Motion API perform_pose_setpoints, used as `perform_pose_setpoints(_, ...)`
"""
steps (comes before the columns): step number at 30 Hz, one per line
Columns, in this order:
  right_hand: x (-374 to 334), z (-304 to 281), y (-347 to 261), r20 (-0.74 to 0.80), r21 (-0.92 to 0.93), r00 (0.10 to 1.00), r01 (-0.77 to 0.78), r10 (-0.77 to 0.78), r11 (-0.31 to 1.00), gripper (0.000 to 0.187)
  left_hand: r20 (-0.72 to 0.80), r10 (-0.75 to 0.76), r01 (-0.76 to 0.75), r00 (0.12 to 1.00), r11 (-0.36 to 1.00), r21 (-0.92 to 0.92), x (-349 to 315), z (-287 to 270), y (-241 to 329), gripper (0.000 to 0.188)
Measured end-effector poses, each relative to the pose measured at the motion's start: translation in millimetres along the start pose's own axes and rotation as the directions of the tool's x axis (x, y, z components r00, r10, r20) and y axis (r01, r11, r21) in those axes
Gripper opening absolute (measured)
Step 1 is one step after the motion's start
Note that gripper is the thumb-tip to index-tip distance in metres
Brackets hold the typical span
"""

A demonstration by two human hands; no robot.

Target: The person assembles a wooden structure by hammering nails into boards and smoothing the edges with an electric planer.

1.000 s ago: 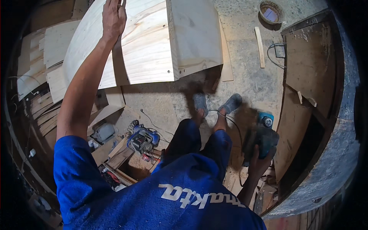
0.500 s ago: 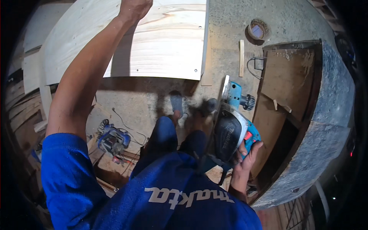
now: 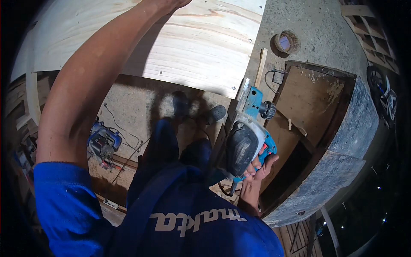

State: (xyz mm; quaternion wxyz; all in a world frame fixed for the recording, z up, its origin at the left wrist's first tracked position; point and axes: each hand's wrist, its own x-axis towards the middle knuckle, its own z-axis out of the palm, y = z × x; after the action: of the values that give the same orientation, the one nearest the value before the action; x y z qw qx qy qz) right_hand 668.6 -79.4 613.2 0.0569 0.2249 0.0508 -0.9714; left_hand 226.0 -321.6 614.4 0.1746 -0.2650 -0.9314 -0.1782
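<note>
- Head view: the right hand (image 3: 257,169) curls its fingers round the rear handle of the electric planer (image 3: 242,147), held beside the near right corner of the pale wooden panel (image 3: 205,43); contact is unclear.
- The left hand (image 3: 180,2) lies over the panel, cut off by the upper edge; I cannot tell its finger posture.
- The step looks like bringing the planer to the panel's edge; the next move seems to call for a square sole and a clear cord (image 3: 233,187).
- Panel surface: light grain, dark fastener spots.
- Right of the panel: concrete floor (image 3: 319,40), bucket (image 3: 296,45), open cabinet (image 3: 312,88).
</note>
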Motion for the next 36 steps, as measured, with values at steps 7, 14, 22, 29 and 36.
perform_pose_setpoints(7, 43, 29, -19, -0.068, 0.010, 0.997, 0.034, -0.034, 0.999, 0.057, -0.012, -0.030, 0.030, 0.999, 0.999, -0.024, 1, 1, 0, 0.024)
perform_pose_setpoints(14, 73, 45, -29, -0.072, 0.037, 0.997, 0.029, -0.026, 0.999, 0.056, -0.006, -0.009, 0.009, 1.000, 1.000, -0.017, 3, 3, 2, 0.022)
perform_pose_setpoints(22, 114, 54, -48, 0.007, 0.038, 1.000, 0.016, -0.016, 0.999, 0.055, 0.012, -0.043, 0.043, 0.999, 0.998, -0.043, 6, -4, 4, 0.023)
perform_pose_setpoints(29, 161, 67, -70, 0.084, -0.005, 0.996, -0.023, 0.024, 1.000, 0.052, 0.069, -0.046, 0.047, 0.997, 0.999, -0.021, 11, -4, 4, 0.029)
perform_pose_setpoints(36, 206, 78, -93, 0.114, -0.021, 0.993, -0.025, 0.028, 0.999, 0.053, 0.103, -0.039, 0.039, 0.994, 0.999, -0.003, 17, -3, 4, 0.028)
